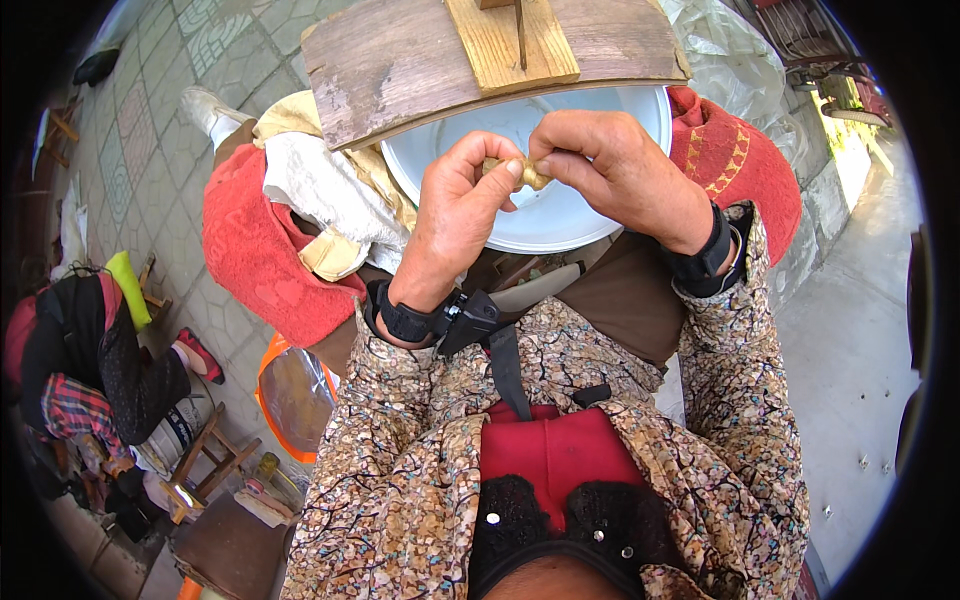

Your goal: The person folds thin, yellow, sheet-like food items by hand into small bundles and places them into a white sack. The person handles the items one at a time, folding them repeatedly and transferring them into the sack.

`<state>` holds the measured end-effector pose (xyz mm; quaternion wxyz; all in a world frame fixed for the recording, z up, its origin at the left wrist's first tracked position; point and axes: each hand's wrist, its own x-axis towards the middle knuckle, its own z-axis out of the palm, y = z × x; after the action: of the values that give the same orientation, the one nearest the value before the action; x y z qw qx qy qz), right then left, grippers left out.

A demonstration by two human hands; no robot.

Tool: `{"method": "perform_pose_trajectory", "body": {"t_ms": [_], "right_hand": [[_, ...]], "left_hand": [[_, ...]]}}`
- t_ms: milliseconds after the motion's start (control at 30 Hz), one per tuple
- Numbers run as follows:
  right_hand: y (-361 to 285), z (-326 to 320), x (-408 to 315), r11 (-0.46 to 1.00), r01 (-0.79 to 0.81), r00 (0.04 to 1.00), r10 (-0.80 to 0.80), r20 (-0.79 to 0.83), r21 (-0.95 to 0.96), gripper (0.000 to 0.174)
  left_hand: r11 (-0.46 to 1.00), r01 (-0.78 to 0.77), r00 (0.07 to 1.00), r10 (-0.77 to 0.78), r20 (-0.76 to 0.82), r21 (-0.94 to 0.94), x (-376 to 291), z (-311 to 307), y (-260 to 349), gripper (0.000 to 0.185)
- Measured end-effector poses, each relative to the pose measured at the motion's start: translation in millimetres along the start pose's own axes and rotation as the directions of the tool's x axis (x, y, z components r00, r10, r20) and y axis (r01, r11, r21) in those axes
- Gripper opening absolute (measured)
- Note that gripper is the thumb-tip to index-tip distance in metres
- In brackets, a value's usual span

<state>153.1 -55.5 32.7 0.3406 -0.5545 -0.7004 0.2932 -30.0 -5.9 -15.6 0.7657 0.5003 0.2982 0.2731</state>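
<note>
A small golden-tan bundle (534, 178), which looks like twisted fibre, is pinched between both hands; its exact material cannot be told. My left hand (459, 201) grips one end with thumb and fingers. At the other end, my right hand (619, 171) holds it between thumb and bent forefinger. Directly below both hands is a white plastic basin (536, 246) between my knees. Across its far side lies a worn wooden board (397, 79). A paler wood block (495, 52) rests on that board, with a thin rusty metal blade or spike (520, 37) standing at it.
Red towels (274, 251) cover my knees, with a white cloth (330, 195) over the left one. Clear plastic sheeting (727, 67) lies at the far right. To the left, another person (97, 360) sits bent over near a small wooden stool (214, 454) and an orange-rimmed bag (296, 394).
</note>
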Motion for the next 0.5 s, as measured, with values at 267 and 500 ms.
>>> {"method": "perform_pose_trajectory", "body": {"t_ms": [267, 500], "right_hand": [[-1.1, 1.4, -1.6, 0.999, 0.037, 0.999, -0.037, 0.026, -0.02, 0.007], [1.4, 2.7, -1.7, 0.999, 0.014, 1.0, -0.014, 0.015, -0.031, 0.01]], "left_hand": [[0.998, 0.022, 1.0, -0.021, -0.012, 0.062, -0.5, 0.5, -1.0, 0.006], [0.981, -0.064, 0.997, 0.069, -0.02, 0.184, -1.8, 2.6, -3.4, 0.007]]}}
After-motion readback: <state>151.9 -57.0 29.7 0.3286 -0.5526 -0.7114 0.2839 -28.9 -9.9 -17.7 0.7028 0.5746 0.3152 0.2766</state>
